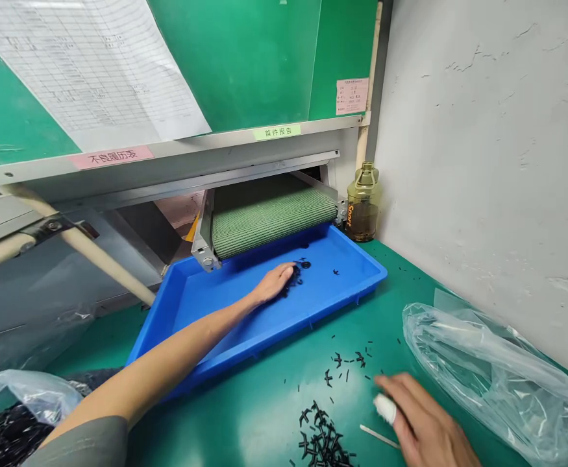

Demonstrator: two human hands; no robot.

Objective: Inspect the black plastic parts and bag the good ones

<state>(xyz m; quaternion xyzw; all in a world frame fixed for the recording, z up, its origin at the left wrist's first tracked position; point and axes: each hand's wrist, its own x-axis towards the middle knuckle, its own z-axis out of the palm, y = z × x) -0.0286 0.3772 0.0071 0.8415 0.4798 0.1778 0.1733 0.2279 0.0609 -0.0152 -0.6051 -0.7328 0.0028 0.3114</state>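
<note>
in the head view, the left hand reaches out from a grey sleeve across a blue plastic tray, palm down, with the arm stretched nearly straight. its fingers lie together and lightly curled, resting on a small cluster of black moulded plastic pieces in the tray, just at the fingertips. i cannot tell whether any piece is pinched between them. a few more black pieces lie well apart toward the tray's far corner.

the right hand hangs low over the green desk, its fingers slightly apart and loosely curled, with a white wrap around one of them. it holds nothing that shows. just left of it lie a heap of black t-shaped pieces and a scatter of short black bits, and a thin pale stick lies just beside the hand.

a clear polythene bag lies on the desk to the right, and a second bag at lower left holds many black pieces. the tray sits beneath the end of a green mesh conveyor belt, with an amber plastic bottle beside the belt's frame.
</note>
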